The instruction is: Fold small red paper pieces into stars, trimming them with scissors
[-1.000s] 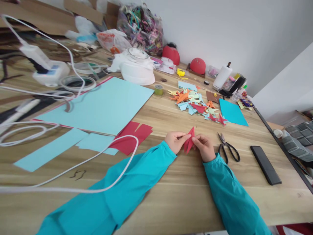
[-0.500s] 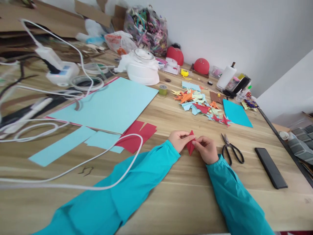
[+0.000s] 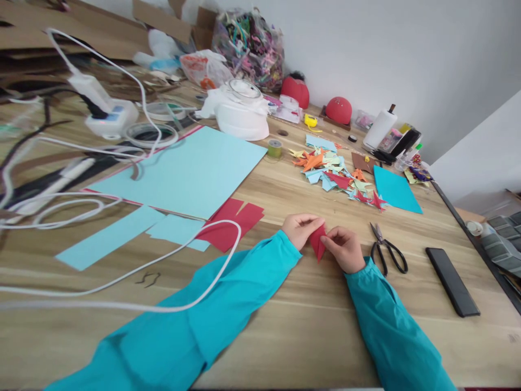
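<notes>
A small folded piece of red paper (image 3: 317, 243) is held between my two hands over the table, its pointed end toward me. My left hand (image 3: 300, 229) pinches its upper left edge between thumb and fingers. From the right, my right hand (image 3: 345, 248) grips the paper's right edge with thumb and forefinger. Black-handled scissors (image 3: 382, 247) lie just right of my right hand, blades pointing away. Left of my left hand are red paper pieces (image 3: 234, 225) with slits cut in them. Beyond my hands lies a pile of folded paper shapes (image 3: 331, 168) in several colours.
A black phone (image 3: 452, 281) lies at the right. Large light blue sheets (image 3: 195, 171) and light blue strips (image 3: 109, 237) cover the left. A white cable (image 3: 183, 307) loops across my left sleeve's side. A turquoise sheet (image 3: 396, 189) and a green spool (image 3: 274, 148) are farther back.
The red paper has gone from a narrow diamond to a broader shape with a point at the bottom. Both hands still pinch it, in nearly the same place.
</notes>
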Available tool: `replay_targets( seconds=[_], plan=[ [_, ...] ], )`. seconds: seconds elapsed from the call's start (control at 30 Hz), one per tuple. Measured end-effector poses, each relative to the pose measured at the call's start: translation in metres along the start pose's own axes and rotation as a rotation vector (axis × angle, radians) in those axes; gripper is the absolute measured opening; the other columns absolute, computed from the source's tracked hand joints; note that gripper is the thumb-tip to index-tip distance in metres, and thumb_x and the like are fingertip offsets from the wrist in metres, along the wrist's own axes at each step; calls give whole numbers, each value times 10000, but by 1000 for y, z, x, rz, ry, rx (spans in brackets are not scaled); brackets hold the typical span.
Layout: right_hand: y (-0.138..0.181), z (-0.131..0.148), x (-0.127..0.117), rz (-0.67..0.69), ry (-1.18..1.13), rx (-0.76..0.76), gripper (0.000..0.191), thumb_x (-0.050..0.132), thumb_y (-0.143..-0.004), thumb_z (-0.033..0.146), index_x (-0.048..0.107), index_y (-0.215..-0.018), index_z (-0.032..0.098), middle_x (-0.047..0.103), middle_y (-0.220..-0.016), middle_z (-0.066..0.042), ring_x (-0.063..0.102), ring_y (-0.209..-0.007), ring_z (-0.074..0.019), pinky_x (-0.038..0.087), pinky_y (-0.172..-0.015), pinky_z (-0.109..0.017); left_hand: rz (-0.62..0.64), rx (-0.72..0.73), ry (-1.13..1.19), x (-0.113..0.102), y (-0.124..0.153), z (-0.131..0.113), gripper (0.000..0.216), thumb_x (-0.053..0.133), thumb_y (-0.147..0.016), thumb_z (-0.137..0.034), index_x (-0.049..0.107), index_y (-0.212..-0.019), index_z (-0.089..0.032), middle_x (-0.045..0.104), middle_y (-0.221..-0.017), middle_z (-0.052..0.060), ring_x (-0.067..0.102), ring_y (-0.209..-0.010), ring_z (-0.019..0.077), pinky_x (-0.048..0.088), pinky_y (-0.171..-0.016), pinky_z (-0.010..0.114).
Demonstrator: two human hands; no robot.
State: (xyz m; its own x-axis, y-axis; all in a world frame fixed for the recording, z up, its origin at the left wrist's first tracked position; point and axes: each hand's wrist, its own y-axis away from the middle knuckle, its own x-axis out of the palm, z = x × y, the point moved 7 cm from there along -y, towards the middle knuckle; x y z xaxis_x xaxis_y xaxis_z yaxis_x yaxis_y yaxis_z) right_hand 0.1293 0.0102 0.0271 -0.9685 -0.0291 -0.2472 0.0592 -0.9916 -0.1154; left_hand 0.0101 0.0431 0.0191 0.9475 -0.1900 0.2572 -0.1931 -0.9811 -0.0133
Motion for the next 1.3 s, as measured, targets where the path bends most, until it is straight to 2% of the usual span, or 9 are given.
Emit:
replay_targets(
  seconds=[0.1, 0.23, 0.4, 0.63, 0.83, 0.93, 1.03, 1.17, 1.3],
  plan=[
    [0, 1, 1, 13, -42, 14, 225, 672, -644, 351, 553, -592, 166, 557, -529, 17, 469, -477, -94, 372, -473, -227, 11, -30, 37, 0, 0, 0, 293, 666, -593, -418, 671, -625, -126, 665, -626, 34, 587, -607, 140, 477, -637, 257],
    [-2, -2, -4, -23, -140, 75, 260, 680, -626, 384, 551, -570, 166, 543, -465, 27, 459, -424, -90, 360, -435, -223, -34, -60, 41, -1, 0, 2, 344, 675, -564, -456, 673, -645, -121, 676, -651, 47, 592, -606, 146, 482, -619, 265],
    [-3, -5, -11, -98, -225, 81, 261, 671, -646, 382, 550, -581, 160, 533, -437, 32, 441, -387, -80, 332, -405, -210, -26, -44, -34, 2, 1, 0, 269, 748, -471, -330, 667, -628, -127, 662, -586, 28, 587, -562, 139, 484, -584, 259],
    [-1, 1, -2, 3, -158, 65, 284, 643, -670, 412, 534, -592, 162, 536, -456, 30, 449, -403, -80, 344, -417, -208, -55, -38, -76, -2, 0, -2, 181, 725, -500, -267, 640, -580, -128, 630, -525, 7, 554, -508, 116, 471, -552, 247],
    [-2, -1, -2, 47, -108, 64, 306, 656, -647, 420, 516, -552, 166, 522, -465, 32, 432, -423, -80, 335, -432, -215, 57, -58, 35, 9, 2, -2, 286, 743, -475, -305, 650, -679, -128, 667, -633, 22, 594, -604, 134, 482, -630, 262],
    [-2, -2, 0, 79, -88, 47, 282, 677, -631, 386, 526, -548, 163, 539, -500, 27, 453, -455, -84, 362, -467, -225, 107, -50, 24, 12, 3, -2, 274, 746, -477, -320, 647, -643, -125, 661, -610, 25, 589, -582, 132, 483, -610, 259],
    [-1, -1, 2, 86, -80, 30, 247, 664, -649, 376, 542, -602, 167, 564, -545, 21, 490, -491, -95, 393, -498, -234, 48, -32, -24, 6, 1, -1, 250, 732, -502, -335, 656, -611, -123, 663, -598, 37, 587, -567, 138, 487, -599, 266],
    [1, -2, 9, 127, -144, 62, 262, 659, -655, 381, 500, -737, 189, 577, -565, 33, 505, -465, -97, 397, -450, -223, -60, -17, -51, -4, -1, 1, 258, 723, -513, -345, 677, -641, -125, 684, -645, 48, 609, -621, 163, 500, -637, 283],
    [1, -4, 11, 121, -115, 72, 304, 678, -647, 345, 462, -801, 196, 610, -585, 30, 511, -450, -92, 391, -425, -210, -81, -6, -80, -5, -1, 0, 254, 723, -512, -329, 690, -658, -122, 691, -668, 54, 615, -647, 173, 501, -638, 277]
  ],
)
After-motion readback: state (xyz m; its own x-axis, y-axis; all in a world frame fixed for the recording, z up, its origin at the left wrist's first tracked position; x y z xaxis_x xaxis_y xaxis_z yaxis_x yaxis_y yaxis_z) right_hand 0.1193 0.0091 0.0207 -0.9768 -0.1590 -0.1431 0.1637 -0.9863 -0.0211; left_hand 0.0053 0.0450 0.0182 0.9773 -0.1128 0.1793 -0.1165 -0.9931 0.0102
